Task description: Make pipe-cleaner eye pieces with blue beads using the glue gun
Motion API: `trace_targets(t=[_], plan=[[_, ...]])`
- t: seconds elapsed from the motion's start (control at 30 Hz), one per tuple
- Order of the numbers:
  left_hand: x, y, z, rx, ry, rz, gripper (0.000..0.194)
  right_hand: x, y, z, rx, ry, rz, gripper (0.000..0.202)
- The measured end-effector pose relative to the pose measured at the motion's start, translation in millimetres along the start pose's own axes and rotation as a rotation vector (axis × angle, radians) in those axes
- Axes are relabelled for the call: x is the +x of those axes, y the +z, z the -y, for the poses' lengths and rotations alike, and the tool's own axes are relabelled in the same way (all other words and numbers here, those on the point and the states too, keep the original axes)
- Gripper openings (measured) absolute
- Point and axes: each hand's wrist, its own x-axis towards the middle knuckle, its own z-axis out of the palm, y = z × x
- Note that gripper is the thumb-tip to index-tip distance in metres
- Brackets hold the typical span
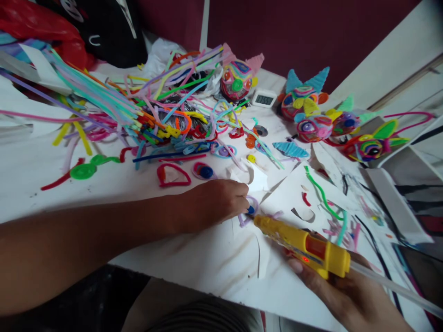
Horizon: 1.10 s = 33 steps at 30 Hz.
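Observation:
A yellow hot glue gun (304,244) lies in my right hand (349,295), its red light lit and a clear glue stick running out of its back. The nozzle points left, right beside a lilac pipe-cleaner loop (255,203) with a coiled blue centre (250,210). My left hand (221,200) is closed in a pinch at the loop's left edge, and its fingertips partly cover it. Just behind that hand lie a pink ring with a dark blue coil (206,172) and a red pipe-cleaner outline (173,175) on paper.
A bundle of coloured pipe cleaners (100,94) fills the back left. Decorated fish-like figures (238,80) stand along the back near a small digital clock (264,98). Paper scraps (294,189) and a green pipe cleaner (321,193) lie to the right. The white table's front edge (194,288) runs close by.

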Motion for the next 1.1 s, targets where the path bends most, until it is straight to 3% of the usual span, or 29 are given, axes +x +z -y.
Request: trace_targets(t=[0.2, 0.73, 1.1], plan=[[1, -1.9, -1, -0.004, -0.003, 0.046, 0.015, 7, -1, 8, -0.002, -0.037, 0.018, 0.026], [0, -0.7, 0, -0.016, 0.003, -0.016, 0.015, 3, 3, -5, -0.006, 0.005, 0.033, 0.03], [1, 0.6, 0, -0.008, 0.006, -0.022, 0.016, 1, 2, -2, -0.133, -0.058, -0.001, 0.028]])
